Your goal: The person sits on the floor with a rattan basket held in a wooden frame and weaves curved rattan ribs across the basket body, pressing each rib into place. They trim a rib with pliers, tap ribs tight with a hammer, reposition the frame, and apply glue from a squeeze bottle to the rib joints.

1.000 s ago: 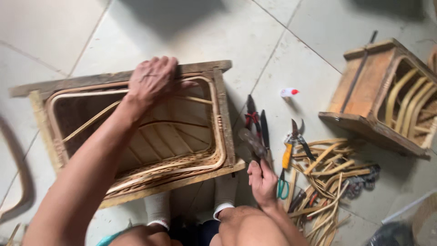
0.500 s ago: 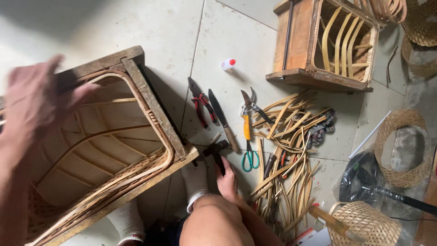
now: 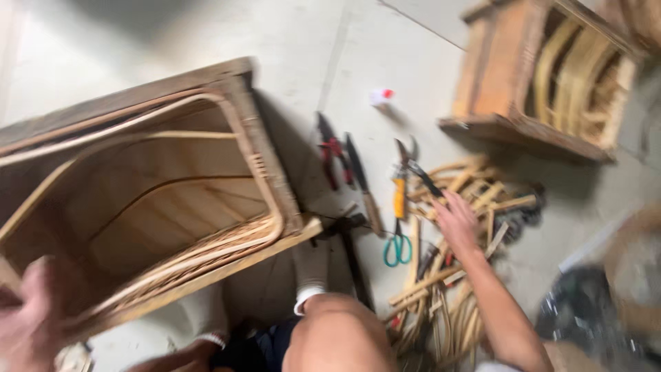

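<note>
We see the right hand (image 3: 456, 219) stretched out over a heap of cane strips (image 3: 447, 275) on the tiled floor (image 3: 172, 41), its fingers spread apart and flat, clamped on nothing. Just past its fingertips lies a pair of black-handled cutters (image 3: 421, 176), touching or nearly touching them; the picture is blurred, so we cannot say which. To the left of that hand a tool with a yellow grip (image 3: 399, 196) lies on the floor, and nearer to us than that, a pair of scissors with green loops (image 3: 397, 249). Further left again are a knife (image 3: 361, 182) and red-handled pliers (image 3: 330, 153), side by side.

The left hand (image 3: 31, 320) sits at the lower left edge of the view, heavily blurred, against the near corner of a wooden frame (image 3: 261, 138) with bent cane (image 3: 200, 258) woven inside it; we cannot tell whether its fingers are closed on the frame or only resting there. The frame lies tilted, its open side towards us.

Well beyond the right hand, a second wooden frame (image 3: 502, 76) stands on the floor with curved cane inside. A small white and red object (image 3: 381, 96) lies between the two frames.
</note>
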